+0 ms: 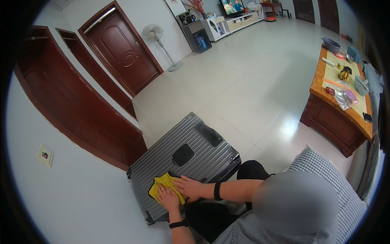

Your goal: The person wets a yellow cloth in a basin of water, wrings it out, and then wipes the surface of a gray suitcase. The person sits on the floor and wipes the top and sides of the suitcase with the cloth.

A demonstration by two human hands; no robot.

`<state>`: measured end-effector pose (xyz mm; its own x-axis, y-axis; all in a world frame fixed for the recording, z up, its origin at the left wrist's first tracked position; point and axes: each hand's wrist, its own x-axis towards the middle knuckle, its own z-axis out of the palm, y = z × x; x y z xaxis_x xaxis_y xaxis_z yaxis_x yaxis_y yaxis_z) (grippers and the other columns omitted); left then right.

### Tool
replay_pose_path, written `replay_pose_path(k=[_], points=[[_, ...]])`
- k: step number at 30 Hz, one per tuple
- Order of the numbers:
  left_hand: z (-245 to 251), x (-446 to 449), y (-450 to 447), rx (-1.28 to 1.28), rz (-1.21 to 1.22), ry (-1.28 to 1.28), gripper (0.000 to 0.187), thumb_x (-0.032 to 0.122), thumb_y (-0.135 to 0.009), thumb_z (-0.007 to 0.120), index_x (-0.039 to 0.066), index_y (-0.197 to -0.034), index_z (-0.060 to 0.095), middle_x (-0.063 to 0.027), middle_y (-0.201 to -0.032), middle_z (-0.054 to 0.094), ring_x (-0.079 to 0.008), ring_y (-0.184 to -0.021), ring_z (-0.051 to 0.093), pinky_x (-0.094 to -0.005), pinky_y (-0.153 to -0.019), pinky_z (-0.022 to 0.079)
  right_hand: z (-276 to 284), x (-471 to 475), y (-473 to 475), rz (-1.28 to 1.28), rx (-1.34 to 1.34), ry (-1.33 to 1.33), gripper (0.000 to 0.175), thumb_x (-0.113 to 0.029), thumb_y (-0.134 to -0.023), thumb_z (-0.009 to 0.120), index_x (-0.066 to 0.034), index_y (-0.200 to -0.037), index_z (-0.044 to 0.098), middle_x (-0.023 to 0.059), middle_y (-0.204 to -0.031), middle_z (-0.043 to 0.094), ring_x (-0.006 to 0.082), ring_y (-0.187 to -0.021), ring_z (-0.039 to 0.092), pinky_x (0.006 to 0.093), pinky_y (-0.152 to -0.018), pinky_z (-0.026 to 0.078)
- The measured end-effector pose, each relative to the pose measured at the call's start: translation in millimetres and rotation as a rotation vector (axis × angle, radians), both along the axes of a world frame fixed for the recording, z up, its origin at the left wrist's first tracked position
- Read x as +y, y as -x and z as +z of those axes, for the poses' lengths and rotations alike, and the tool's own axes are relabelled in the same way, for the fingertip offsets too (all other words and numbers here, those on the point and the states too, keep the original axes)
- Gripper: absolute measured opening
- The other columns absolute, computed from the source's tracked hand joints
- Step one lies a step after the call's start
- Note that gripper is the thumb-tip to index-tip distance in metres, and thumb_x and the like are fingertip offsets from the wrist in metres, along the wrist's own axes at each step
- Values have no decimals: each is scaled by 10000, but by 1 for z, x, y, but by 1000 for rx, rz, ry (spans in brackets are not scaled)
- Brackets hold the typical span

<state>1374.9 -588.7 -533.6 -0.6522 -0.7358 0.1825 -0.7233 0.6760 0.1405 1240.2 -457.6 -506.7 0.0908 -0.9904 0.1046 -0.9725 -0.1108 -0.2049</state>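
Note:
A grey ribbed hard-shell suitcase [207,164] lies on its side before me, with a dark oval badge on its upper face. On its near part is a yellow cloth with dark edging [163,182], rumpled under my hands. My right hand [189,186] rests palm down on the cloth's right side, fingers spread. Beside it, my left hand [168,197] presses flat on the cloth's lower part with its fingers apart. Both wrists wear black bands. The undersides of my hands and part of the cloth's lower edge are hidden.
A white wall [91,195] and dark red door [122,48] stand at left, near a standing fan [152,33]. At right, a wooden table [335,122] holds bananas [344,74], plastic bags and a phone [367,117]. A checked cushion [313,161] lies beside my body.

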Motion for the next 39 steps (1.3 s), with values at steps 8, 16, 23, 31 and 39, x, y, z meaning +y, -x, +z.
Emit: replay_pose_path(k=[8,16,23,31,39], points=[[8,-29,-43,-45,47,30,524,421,-1009,419,127,-1435,495,-168,-1567,333,-365,-1455,279,-610,-1139,219,-2,2,3,42,-52,53,958,-502,-773,735,-32,-1504,331,216,-1579,255,354,-1489,184,516,-1204,111],[11,-43,-55,-92,241,97,559,475,-1010,396,156,-1465,457,-179,-1574,311,-381,-1451,273,-617,-1133,233,-2,2,-3,20,-74,70,922,-491,-792,724,-90,-1522,329,212,-1583,249,355,-1494,167,518,-1204,102],[-2,-22,-25,-95,268,160,553,443,-1013,394,108,-1448,465,-183,-1563,331,-388,-1448,277,-606,-1130,245,1,-2,-7,-8,-25,-17,960,-530,-801,706,-87,-1543,288,201,-1602,215,357,-1497,148,526,-1205,58],[-4,4,-12,62,-49,106,549,402,-1005,421,68,-1437,474,-167,-1545,375,-346,-1440,316,-569,-1145,239,1,2,-1,-16,27,46,943,-504,-756,743,-47,-1491,372,211,-1576,276,351,-1485,204,517,-1203,123],[1,-14,-63,84,253,169,602,521,-967,463,170,-1455,480,-186,-1557,345,-369,-1448,290,-600,-1144,210,-3,4,11,44,-15,168,920,-510,-757,754,-82,-1482,383,223,-1503,371,383,-1422,307,560,-1168,211]])
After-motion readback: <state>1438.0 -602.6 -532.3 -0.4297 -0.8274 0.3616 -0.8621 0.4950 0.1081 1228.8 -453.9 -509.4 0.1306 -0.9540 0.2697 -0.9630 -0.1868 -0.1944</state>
